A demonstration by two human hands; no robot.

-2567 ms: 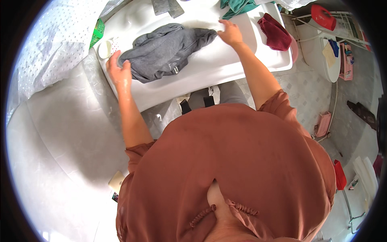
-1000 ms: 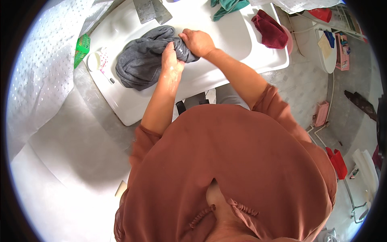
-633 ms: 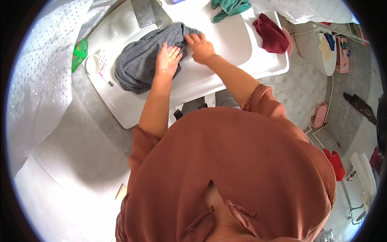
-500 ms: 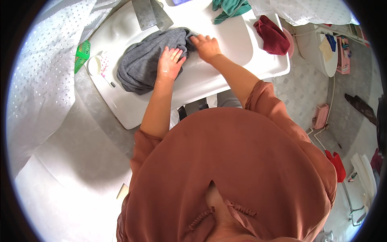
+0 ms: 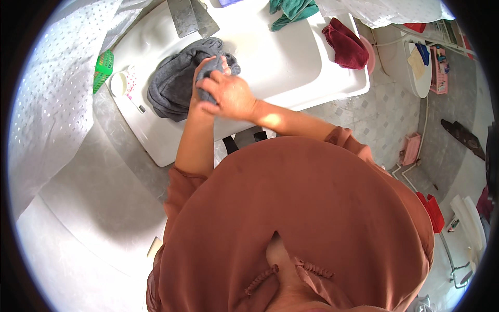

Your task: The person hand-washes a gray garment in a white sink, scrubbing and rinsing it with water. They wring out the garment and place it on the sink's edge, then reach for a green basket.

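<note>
A bunched, wet-looking grey cloth garment [image 5: 169, 86] lies on the left side of the white washbasin [image 5: 291, 52]. One fold of it is drawn up into my hands toward the basin's near edge. My left hand [image 5: 197, 86] is closed about this fold and partly covered by it, with fingertips showing past the cloth. Over it, my right hand [image 5: 234, 96] comes from the right and grips the same fold, its fingers curled and slightly blurred. Where the two hands overlap, the left palm is hidden.
A metal spout [image 5: 192, 21] overhangs the basin at the back. Green cloth [image 5: 293, 11] and dark red cloth [image 5: 347, 44] lie on its right rim. A white cup [image 5: 120, 83], a toothbrush [image 5: 136, 104] and a green basket [image 5: 103, 70] are at the left.
My right hand has moved left and nearer, from the garment's right end onto the fold at my left hand. The left hand, earlier lying flat on the garment, now has cloth gathered in it.
</note>
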